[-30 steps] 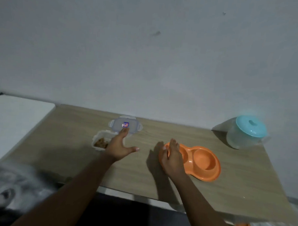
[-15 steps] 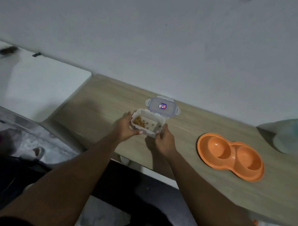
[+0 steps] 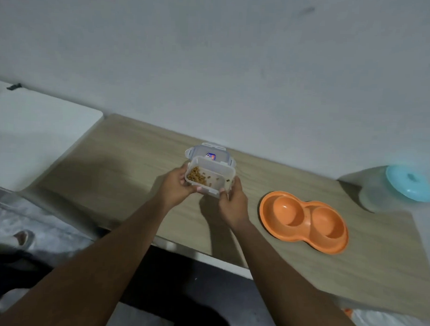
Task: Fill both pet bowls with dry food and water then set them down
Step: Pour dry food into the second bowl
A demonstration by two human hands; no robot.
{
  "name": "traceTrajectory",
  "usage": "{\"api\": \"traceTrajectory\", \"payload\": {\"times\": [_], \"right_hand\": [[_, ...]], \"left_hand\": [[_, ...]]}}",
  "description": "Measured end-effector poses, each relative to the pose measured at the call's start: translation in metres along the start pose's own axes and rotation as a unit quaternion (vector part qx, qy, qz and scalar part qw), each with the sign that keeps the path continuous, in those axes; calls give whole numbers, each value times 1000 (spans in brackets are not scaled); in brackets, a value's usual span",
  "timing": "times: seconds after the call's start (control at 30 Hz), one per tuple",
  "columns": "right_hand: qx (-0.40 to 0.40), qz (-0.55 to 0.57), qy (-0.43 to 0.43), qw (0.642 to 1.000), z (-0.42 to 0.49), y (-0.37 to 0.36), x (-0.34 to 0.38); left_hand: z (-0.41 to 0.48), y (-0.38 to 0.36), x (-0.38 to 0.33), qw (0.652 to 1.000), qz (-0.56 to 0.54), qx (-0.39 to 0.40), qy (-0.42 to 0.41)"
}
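Double bowl [image 3: 303,222] sits on the counter [image 3: 125,174] to the right of both my hands, apart from them, long axis running left-right w/ a slight slant toward me. Right hand [image 3: 233,200] is nearer it. I hold the open food box [image 3: 209,178] lifted btwn both: left hand [image 3: 177,187] wrapped on its left end, right pinching its right corner. Both bowl cups look empty; box goes right next, I reckon
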State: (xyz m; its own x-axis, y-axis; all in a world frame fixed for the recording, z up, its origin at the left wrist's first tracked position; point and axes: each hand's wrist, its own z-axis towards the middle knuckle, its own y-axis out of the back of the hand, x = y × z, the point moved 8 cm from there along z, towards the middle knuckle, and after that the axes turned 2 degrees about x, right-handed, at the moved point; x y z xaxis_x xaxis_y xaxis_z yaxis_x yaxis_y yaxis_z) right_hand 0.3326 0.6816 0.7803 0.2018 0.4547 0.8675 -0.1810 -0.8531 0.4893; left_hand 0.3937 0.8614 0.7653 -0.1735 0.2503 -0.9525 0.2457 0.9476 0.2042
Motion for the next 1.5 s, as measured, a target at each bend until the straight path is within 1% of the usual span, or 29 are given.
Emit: {"api": "traceTrajectory", "payload": {"times": [0.1,0.2,0.33,0.4,0.5,0.6,0.67,0.73,0.8,0.9,1.03,1.1,1.17,1.27,1.4,1.5], "right_hand": [[-41,31,1,999,3,55,-10],[-85,90,-18,992,4,119,-33],[-91,167,-55,980,5,181,-69],[-83,209,-71,972,4,208,-90],[-62,267,-90,957,-2,227,-104],[-11,321,-114,940,-13,244,-125],[20,338,-114,934,-18,248,-134],[20,323,-97,941,-22,255,-139],[1,284,-73,956,-24,262,-141],[-27,243,-34,969,-28,268,-140],[-60,92,70,991,-29,272,-126],[-73,30,114,990,-31,269,-120],[-69,-5,139,988,-33,263,-113],[-41,-30,160,986,-35,252,-107],[-46,-64,196,978,-40,247,-101],[-51,-68,208,974,-42,245,-101]], "left_hand": [[10,-42,-25,1000,4,19,-15],[11,-99,-51,998,29,52,-27],[8,-168,-67,995,28,91,-40],[6,-197,-68,994,26,100,-37],[-2,-215,-64,994,34,98,-29],[-9,-236,-54,994,54,94,-27],[-9,-246,-40,993,63,101,-25],[-19,-254,-45,987,122,95,-39],[-29,-259,-48,980,174,82,-45],[-33,-260,-29,976,204,76,-27],[-38,-266,-3,965,231,120,-20],[-42,-269,-2,957,260,126,-27],[-43,-269,-3,949,290,120,-39],[-41,-269,-3,943,308,115,-47],[-38,-269,-1,939,323,106,-55],[-36,-269,0,933,340,103,-59]]}}
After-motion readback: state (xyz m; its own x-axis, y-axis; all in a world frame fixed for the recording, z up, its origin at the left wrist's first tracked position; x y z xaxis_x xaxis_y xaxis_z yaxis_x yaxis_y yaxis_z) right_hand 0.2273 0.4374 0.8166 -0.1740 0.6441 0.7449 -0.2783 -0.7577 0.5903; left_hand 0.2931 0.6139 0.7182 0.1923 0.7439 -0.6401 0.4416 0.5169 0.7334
